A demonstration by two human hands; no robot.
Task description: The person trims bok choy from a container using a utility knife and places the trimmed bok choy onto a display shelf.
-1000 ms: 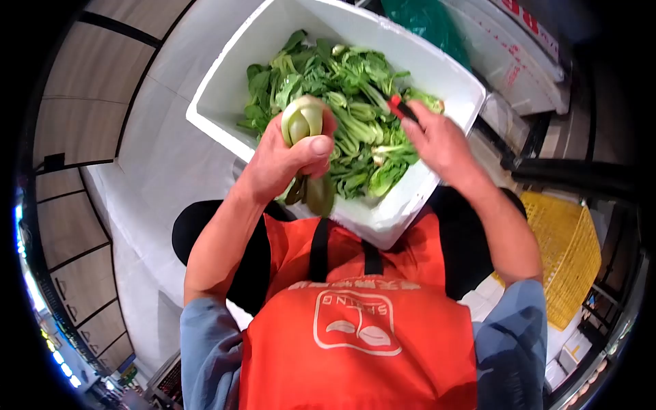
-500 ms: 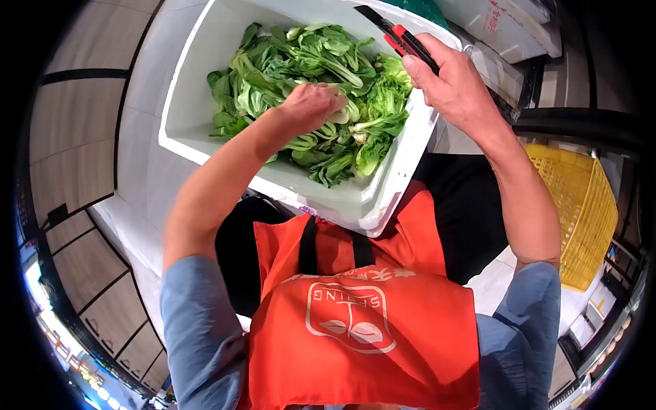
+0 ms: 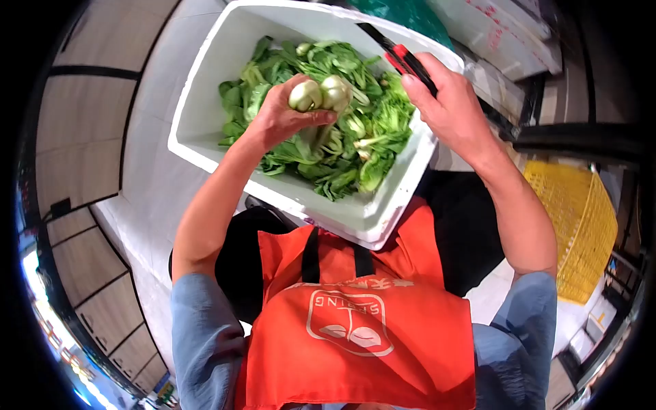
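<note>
The left hand (image 3: 283, 113) has its fingers wrapped around two bok choy heads (image 3: 305, 96), pale bases up, over the one white foam box (image 3: 195, 156) of leafy greens (image 3: 372, 154) too overlapped to count. The right hand (image 3: 447, 99) grasps one red-and-black utility knife (image 3: 412, 68), blade extended, while one yellow basket (image 3: 577, 232) stands at the person's right.
</note>
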